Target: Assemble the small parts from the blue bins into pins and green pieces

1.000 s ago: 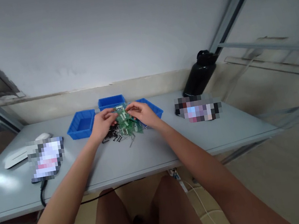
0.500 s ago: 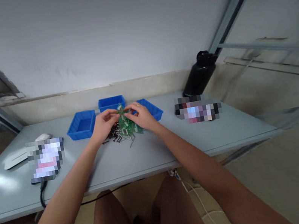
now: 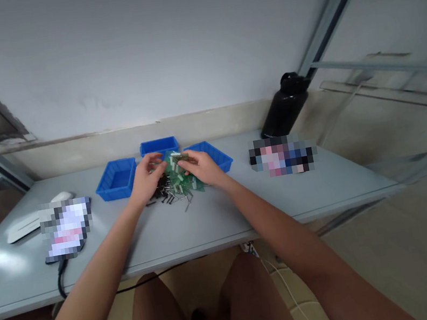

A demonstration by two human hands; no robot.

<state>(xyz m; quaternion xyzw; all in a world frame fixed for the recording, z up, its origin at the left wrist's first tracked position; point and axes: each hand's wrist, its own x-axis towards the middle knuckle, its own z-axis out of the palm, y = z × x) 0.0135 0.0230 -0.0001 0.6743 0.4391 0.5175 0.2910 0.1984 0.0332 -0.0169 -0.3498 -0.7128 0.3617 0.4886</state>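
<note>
One long desk (image 3: 207, 218) carries everything, and its smooth top would do little to stop anything round from rolling off the near edge if a forearm swept across. At the far right, the black bottle (image 3: 284, 107) stands well apart from the work; I'd expect trouble from it only if the right elbow swung wide. The left tray (image 3: 118, 192) sits just beside the left hand (image 3: 145, 179), so a careless wrist could shove it. On the other side, the right hand (image 3: 204, 167) is in front of the right tray (image 3: 226, 164) and could bump it likewise. Its fingers look pinched on the green bundle (image 3: 175, 174), which stands between the hands above the middle of the desk; the left fingers reach its edge, but whether they grip I can't tell. Pulled hard, that thin wrapping might tear and spill its contents. Tugging could also scatter the screws (image 3: 167, 195) lying loose beneath.

As for what it's all made of: the desk is pale grey, flat, with a dull sheen. The bottle is a glossy dark cylinder with a looped cap. Both trays, and the far tray (image 3: 150, 153), are blue, apparently moulded plastic with sloping walls. The bundle is crinkled, see-through green film showing small pale pieces. Smallest are the screws, slim metal shafts, some blackish, others silvery, tangled at odd angles.
</note>
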